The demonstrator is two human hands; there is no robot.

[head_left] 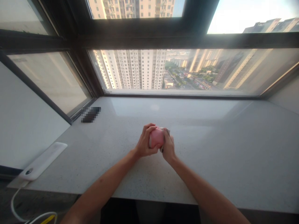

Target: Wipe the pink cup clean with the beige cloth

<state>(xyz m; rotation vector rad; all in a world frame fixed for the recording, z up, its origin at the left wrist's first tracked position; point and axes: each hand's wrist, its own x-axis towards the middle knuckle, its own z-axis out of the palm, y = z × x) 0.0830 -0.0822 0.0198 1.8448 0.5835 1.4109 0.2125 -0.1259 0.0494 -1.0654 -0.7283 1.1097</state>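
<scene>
A small, rounded pink object (156, 138) is between my two hands, just above or on the pale windowsill counter (205, 155); I cannot tell whether it touches the surface. My left hand (145, 141) wraps round its left side, fingers over the top and thumb underneath. On the other side, my right hand (169, 145) is closed against it. A greyish-white piece (167, 130) shows at the top by the right fingers, and a small dark bit is visible below them. The fingers cover much of the object, so its kind is unclear.
A white power strip (46, 160) with a white cable lies at the counter's left edge. Farther back on the left is a pixelated dark item (91, 114). Dark-framed windows (149, 42) rise behind the counter, with tall buildings outside.
</scene>
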